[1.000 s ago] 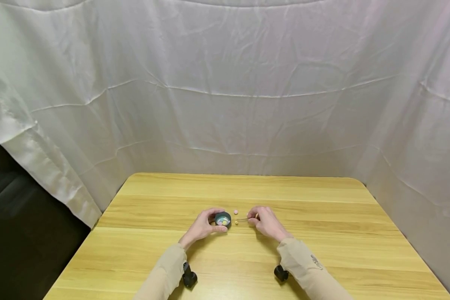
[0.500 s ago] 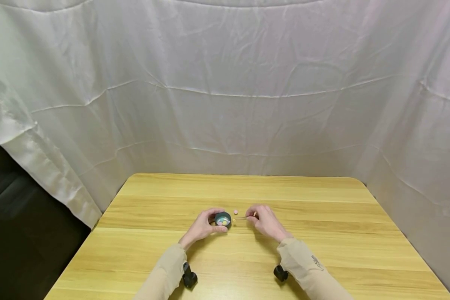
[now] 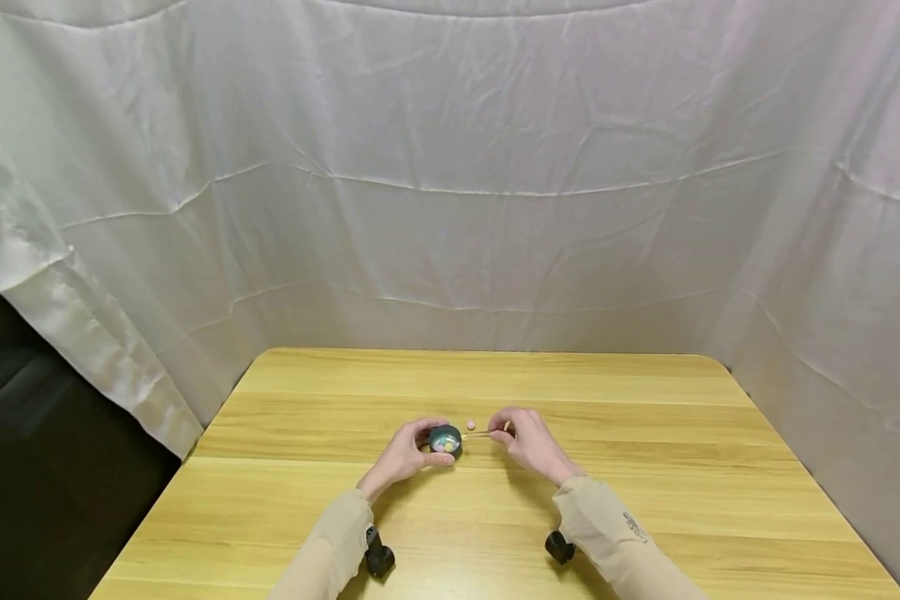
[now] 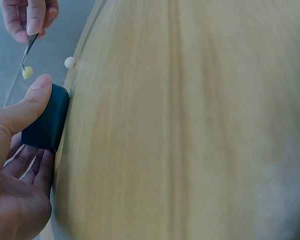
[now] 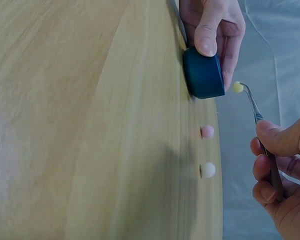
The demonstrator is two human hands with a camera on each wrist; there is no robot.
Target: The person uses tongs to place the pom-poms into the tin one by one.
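Observation:
My left hand (image 3: 403,452) holds a small dark teal bowl (image 5: 200,75) on the table, thumb on the near side and fingers on the far side. Pastel balls (image 3: 448,447) show inside it in the head view. From the right, my right hand (image 3: 528,443) grips bent-tip metal tweezers (image 5: 274,172) between thumb and fingers. A small yellow ball (image 5: 238,87) is pinched at their tips, raised off the table close to the bowl's rim. On the table beside the bowl lie a pink ball (image 5: 207,131) and a white ball (image 5: 208,170); my right hand hides the white one in the head view.
The wooden table (image 3: 345,375) spreads around both hands. Pale grey curtains (image 3: 450,233) hang behind it and at the sides, with a dark area (image 3: 45,458) at the left. A black wrist camera (image 3: 379,557) hangs under each sleeve.
The tweezers have lifted the yellow ball from the table and carried it left to the bowl's rim. My right hand has shifted slightly left; the left hand and bowl stay put.

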